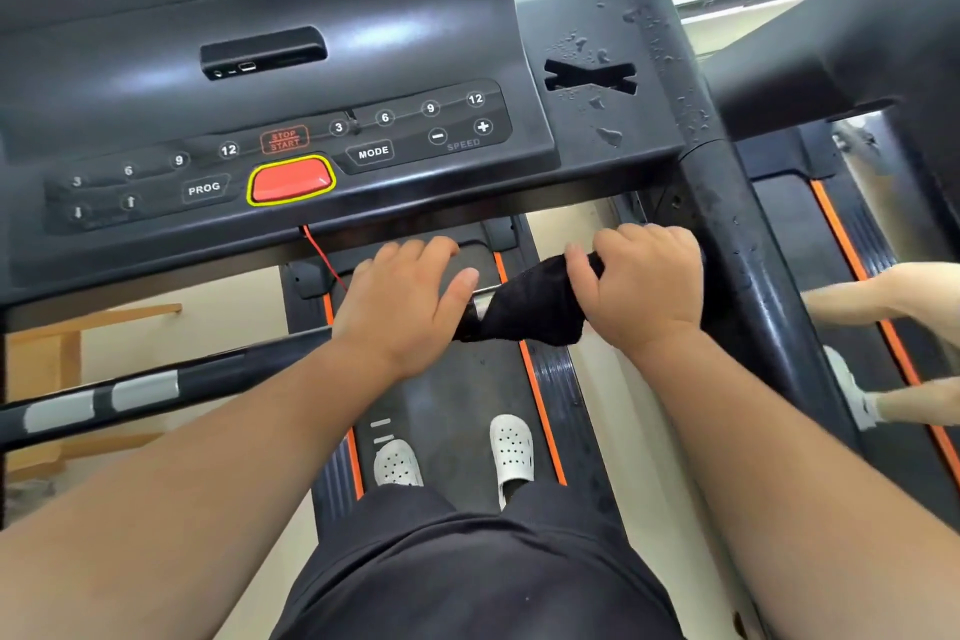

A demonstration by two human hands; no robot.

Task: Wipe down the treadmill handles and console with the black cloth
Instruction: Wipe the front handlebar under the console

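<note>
Black cloth (524, 307) hides the handle bar beneath it; console (260, 16) top cut off above.

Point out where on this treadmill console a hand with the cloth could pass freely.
Free: the bare slope of the console left of the port recess, above the button rows. Also the wet ledge below the X slot. Crowded: the handle, where left hand, black cloth and right hand meet.

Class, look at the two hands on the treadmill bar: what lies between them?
In the head view, the black cloth spans the gap between left hand and right hand, wrapped over the handle bar's metal sensor.
</note>
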